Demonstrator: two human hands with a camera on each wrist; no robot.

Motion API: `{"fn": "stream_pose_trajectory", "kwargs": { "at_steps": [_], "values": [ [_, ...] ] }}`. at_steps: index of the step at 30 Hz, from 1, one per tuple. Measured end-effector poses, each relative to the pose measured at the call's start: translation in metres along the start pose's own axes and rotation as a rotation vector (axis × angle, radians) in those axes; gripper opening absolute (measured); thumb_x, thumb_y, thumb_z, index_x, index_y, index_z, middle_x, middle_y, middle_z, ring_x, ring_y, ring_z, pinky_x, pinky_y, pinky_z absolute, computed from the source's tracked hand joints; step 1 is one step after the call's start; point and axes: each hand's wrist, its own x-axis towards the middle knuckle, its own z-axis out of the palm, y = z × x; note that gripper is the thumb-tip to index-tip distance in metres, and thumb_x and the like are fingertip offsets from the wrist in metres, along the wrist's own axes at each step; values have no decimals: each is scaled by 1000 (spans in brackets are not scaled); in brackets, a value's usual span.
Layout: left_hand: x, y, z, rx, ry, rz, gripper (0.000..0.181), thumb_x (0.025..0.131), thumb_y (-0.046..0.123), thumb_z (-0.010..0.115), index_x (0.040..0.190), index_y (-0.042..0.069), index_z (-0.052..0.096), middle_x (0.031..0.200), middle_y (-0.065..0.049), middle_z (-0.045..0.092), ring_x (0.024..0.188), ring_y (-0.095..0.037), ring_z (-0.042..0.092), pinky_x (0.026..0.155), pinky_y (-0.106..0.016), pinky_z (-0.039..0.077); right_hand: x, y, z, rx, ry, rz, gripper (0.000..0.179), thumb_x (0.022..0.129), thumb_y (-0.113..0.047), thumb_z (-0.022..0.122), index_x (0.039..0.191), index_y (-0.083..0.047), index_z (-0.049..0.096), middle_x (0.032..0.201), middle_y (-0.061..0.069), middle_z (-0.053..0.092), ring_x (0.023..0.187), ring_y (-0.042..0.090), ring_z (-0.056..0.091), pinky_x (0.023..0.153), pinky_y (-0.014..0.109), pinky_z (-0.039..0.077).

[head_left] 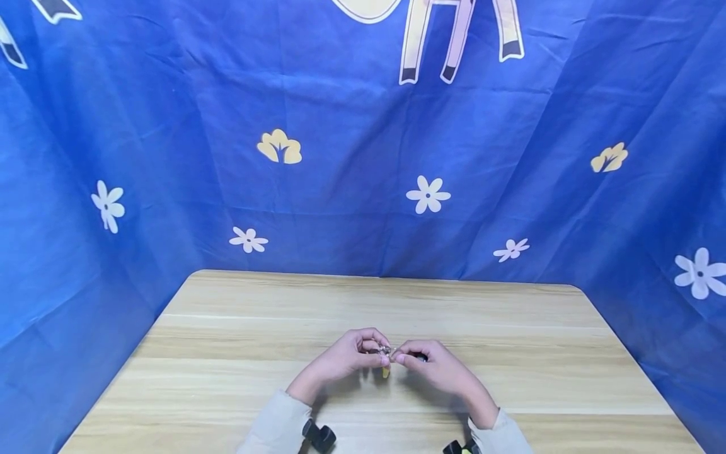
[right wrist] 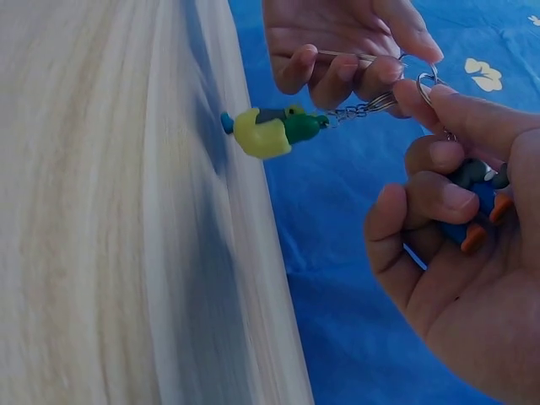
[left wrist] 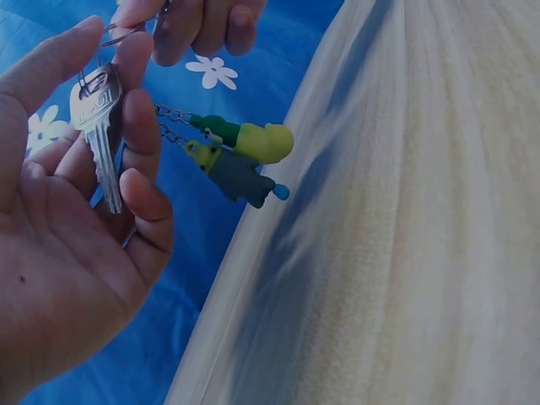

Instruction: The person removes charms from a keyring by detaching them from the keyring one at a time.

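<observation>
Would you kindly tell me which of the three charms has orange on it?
It is the blue charm by the right hand's fingers; the green-and-yellow charm and the grey charm, both dangling freely, show no orange.

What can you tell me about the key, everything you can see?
In the left wrist view, the key is silvery and looks metal, with a broad head bearing lettering too blurred to read and a grooved blade with a notched edge. It hangs from a metal ring at its head, blade pointing down in that picture, in front of the left hand; whether they touch is unclear.
</observation>
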Motion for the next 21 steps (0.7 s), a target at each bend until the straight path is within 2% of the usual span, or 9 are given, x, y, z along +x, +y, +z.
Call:
{"fn": "stream_pose_trajectory", "kwargs": {
  "at_steps": [9, 14, 21],
  "values": [
    [1, 2, 2, 25, 40, -41, 29, 86, 15, 69, 107, -1, 58, 99, -30, 68, 83, -25, 66, 74, -29, 51, -2, -4, 0, 1, 11, 18, 22, 97, -21, 55, 105, -8, 72, 103, 13, 72, 92, 1, 61, 82, 23, 52],
    [2, 1, 2, -3, 57, -48, 27, 86, 13, 70, 105, -1, 58, 98, -32, 67, 82, -24, 67, 75, -27, 53, -3, -5, -1, -7, 16, 17, 22, 97, -21, 57, 105, -8, 72, 101, 13, 72, 92, 1, 61, 83, 23, 51],
    [1, 2, 4, -17, 76, -38, 28, 84, 13, 71, 103, -2, 58, 95, -30, 68, 81, -24, 66, 75, -27, 54, -2, -10, 0, -35, 16, 17, 23, 95, -24, 58, 101, -7, 74, 94, 10, 71, 84, 0, 58, 76, 22, 49]
  ]
}}
